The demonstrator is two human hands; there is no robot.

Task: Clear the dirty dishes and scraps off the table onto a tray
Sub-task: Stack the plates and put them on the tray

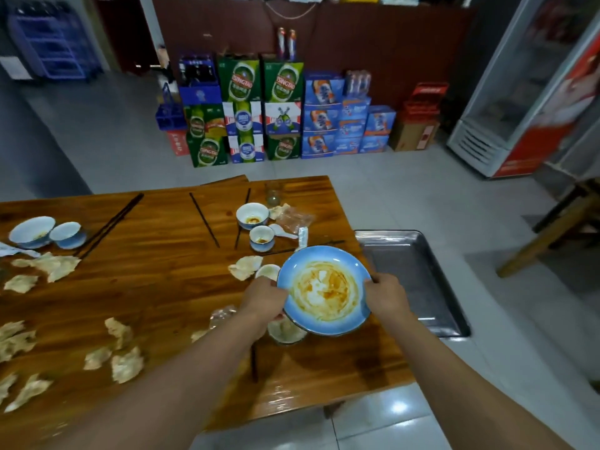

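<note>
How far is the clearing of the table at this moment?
Nothing looks done: the metal tray holds nothing. In hand: both hands, left hand and right hand, grip the stained blue plate. Left: small bowls, chopsticks and scattered scraps.

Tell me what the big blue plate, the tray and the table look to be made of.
Blue plate: likely glazed ceramic, glossy, sauce-smeared; melamine possible.
Tray: stainless steel by its look, brushed grey with bright rim reflections.
Table: varnished wood, with visible grain, plank seams and a shiny front edge.
</note>
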